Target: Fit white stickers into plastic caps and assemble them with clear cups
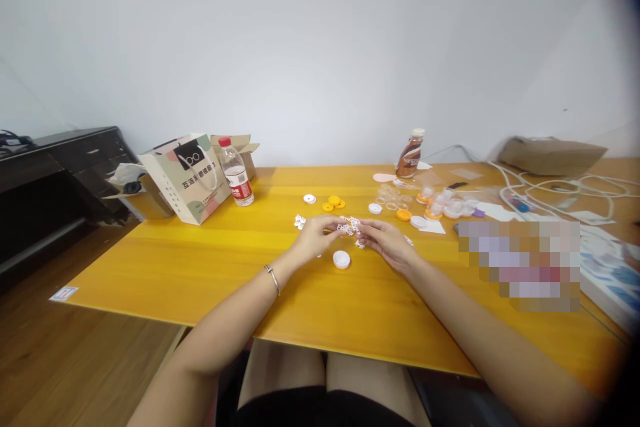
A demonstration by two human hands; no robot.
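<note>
My left hand (320, 238) and my right hand (385, 243) meet over the middle of the table, fingers closed on a small white perforated plastic piece (349, 226) between them. Its exact kind is too small to make out. Just below sits a round white cap (341, 259), touched by neither hand. Several small white parts (299, 221) lie beyond my left hand. Farther back are white discs (309, 199) and a few orange discs (333, 203). Another white disc (375, 209) lies beyond my right hand.
Clear rings (393, 198) and clear-and-orange round containers (445, 203) crowd the right. A brown bottle (410, 154) stands behind them, with white cables (540, 190) farther right. At left are a paper bag (187, 180), a water bottle (236, 173) and a cardboard box (245, 147).
</note>
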